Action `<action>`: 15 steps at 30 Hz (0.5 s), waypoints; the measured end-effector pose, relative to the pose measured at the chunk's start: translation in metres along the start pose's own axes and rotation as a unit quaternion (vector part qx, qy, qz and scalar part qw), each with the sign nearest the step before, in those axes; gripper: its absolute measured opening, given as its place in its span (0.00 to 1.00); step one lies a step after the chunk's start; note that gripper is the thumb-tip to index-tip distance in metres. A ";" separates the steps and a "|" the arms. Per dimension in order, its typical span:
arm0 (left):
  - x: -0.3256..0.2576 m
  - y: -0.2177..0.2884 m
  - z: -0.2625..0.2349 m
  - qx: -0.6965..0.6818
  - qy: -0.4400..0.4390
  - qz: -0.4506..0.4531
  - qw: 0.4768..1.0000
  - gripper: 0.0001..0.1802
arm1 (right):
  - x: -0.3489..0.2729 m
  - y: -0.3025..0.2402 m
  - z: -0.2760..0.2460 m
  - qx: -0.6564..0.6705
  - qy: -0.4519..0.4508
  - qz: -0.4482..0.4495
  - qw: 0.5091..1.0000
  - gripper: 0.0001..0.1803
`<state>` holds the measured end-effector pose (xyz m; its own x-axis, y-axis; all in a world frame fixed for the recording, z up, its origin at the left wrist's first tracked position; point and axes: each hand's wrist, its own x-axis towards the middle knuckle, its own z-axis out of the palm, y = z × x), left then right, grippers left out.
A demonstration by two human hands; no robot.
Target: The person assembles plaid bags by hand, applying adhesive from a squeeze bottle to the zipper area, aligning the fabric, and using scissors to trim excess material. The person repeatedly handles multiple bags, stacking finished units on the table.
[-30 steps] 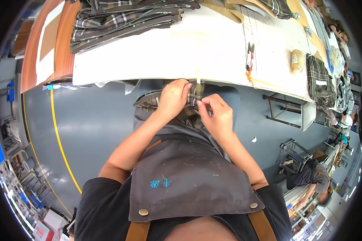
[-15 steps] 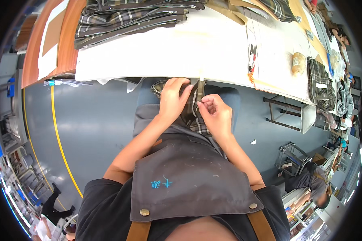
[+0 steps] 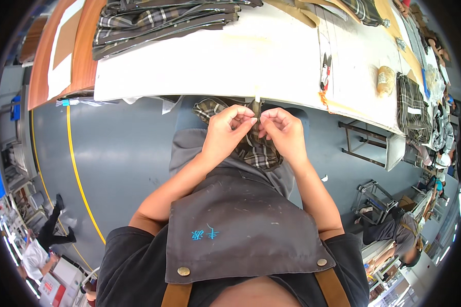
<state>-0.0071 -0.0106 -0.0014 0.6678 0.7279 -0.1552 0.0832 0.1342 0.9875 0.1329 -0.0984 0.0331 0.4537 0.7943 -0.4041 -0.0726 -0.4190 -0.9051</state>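
Observation:
A piece of dark plaid cloth (image 3: 261, 154) lies over my lap and reaches up to the front edge of the white table (image 3: 189, 66). My left hand (image 3: 224, 132) pinches the cloth's upper strip between thumb and fingertips, just below that edge. Facing it, my right hand (image 3: 286, 134) pinches the same strip from the other side, its fingers curled. The fingertips of both hands almost meet. Part of the cloth is hidden behind the hands and under the table edge.
Plaid pieces with zippers (image 3: 164, 25) are stacked at the table's far left. Black-and-red thread snips (image 3: 326, 71), a tan wrapped bundle (image 3: 385, 81) and folded plaid cloth (image 3: 414, 110) lie rightward. A metal-framed stand (image 3: 366, 144) is below right. People are at both sides.
My right hand has moved up to the strip, and my left hand has shifted right and closed on it. At lower left, a person in black trousers has come further into view.

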 end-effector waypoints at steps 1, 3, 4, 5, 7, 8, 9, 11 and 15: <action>0.000 0.001 0.000 0.006 0.002 0.000 1.000 0.06 | 0.001 0.000 -0.001 0.005 -0.009 0.004 1.000 0.04; 0.002 0.005 0.001 0.027 0.007 0.003 1.000 0.06 | 0.004 0.000 -0.004 0.016 -0.028 0.011 0.999 0.05; 0.003 0.007 0.001 0.037 0.010 0.004 0.999 0.06 | 0.005 0.001 -0.005 0.019 -0.032 0.013 0.999 0.05; 0.005 0.010 0.002 0.047 0.011 0.001 0.999 0.06 | 0.006 0.002 -0.006 0.022 -0.036 0.015 0.999 0.04; 0.008 0.015 0.003 0.066 0.013 -0.005 0.998 0.05 | 0.006 0.002 -0.006 0.025 -0.040 0.018 0.999 0.04; 0.009 0.014 0.003 0.078 0.016 0.003 0.997 0.05 | 0.006 0.001 -0.005 0.024 -0.040 0.019 0.999 0.04; 0.010 0.013 0.003 0.090 0.018 0.012 0.996 0.04 | 0.006 0.001 -0.005 0.023 -0.040 0.021 0.999 0.04; 0.012 0.010 0.003 0.096 0.022 0.019 0.995 0.04 | 0.007 0.004 -0.004 0.028 -0.039 0.022 0.999 0.04; 0.013 0.014 0.002 0.091 0.014 0.013 0.996 0.04 | 0.008 0.008 -0.004 0.050 -0.040 0.026 0.998 0.04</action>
<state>0.0043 0.0000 0.0104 0.6505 0.7486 -0.1286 0.2011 -0.0065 0.9795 0.1393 -0.0973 0.0236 0.3751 0.8070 -0.4561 -0.1845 -0.4172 -0.8899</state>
